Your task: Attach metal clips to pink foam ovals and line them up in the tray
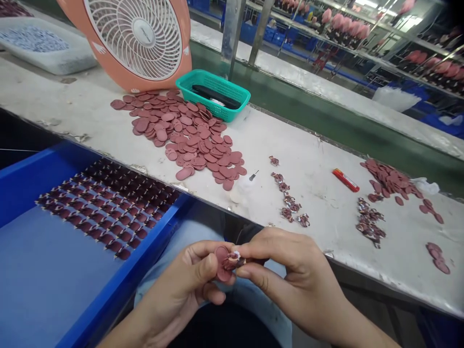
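My left hand (184, 285) and my right hand (290, 270) both pinch a small maroon oval piece (224, 263) above my lap. Its folded, partly white middle (232, 261) sits between my fingertips, and my fingers hide part of it. Beyond my hands, a large heap of flat maroon oval cut-outs (184, 133) lies on the white workbench (311, 193). Small folded maroon pieces (288, 200) lie in a loose line nearer my right hand. More of them (369, 222) lie farther right.
A blue tray (54, 193) at my left holds tight rows of maroon pieces. On the bench are a teal plastic basket (213, 94), a red lighter (346, 180), and a pink-and-white fan (134, 38). Racks of pink items (431, 67) stand beyond.
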Action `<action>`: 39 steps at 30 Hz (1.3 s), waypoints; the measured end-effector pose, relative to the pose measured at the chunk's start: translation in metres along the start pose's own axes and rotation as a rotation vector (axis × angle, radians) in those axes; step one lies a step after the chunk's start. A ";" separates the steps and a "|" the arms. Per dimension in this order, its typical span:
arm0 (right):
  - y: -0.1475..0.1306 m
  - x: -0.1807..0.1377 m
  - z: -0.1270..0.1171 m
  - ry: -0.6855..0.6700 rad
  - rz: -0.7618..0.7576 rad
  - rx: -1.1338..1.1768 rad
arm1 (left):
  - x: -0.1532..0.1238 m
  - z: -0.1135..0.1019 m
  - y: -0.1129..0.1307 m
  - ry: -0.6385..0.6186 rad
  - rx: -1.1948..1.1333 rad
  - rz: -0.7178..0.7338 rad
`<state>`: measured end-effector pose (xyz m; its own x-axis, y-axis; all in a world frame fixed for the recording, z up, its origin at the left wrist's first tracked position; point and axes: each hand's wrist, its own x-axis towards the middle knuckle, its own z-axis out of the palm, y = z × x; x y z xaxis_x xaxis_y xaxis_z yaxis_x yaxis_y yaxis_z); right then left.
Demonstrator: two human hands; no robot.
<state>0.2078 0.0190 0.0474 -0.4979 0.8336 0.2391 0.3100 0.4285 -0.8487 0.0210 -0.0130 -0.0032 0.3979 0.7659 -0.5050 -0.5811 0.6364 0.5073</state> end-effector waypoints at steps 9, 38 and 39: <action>0.000 0.002 0.001 -0.073 0.009 -0.009 | -0.002 -0.004 -0.003 0.031 0.000 -0.030; -0.008 0.004 0.001 -0.110 -0.149 -0.076 | -0.009 0.001 -0.001 0.075 -0.027 -0.042; -0.009 0.003 0.000 -0.111 -0.149 -0.073 | -0.010 0.003 0.000 0.077 -0.031 -0.039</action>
<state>0.2036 0.0172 0.0555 -0.6274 0.7175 0.3027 0.2821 0.5718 -0.7704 0.0193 -0.0208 0.0038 0.3660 0.7304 -0.5767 -0.5885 0.6617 0.4646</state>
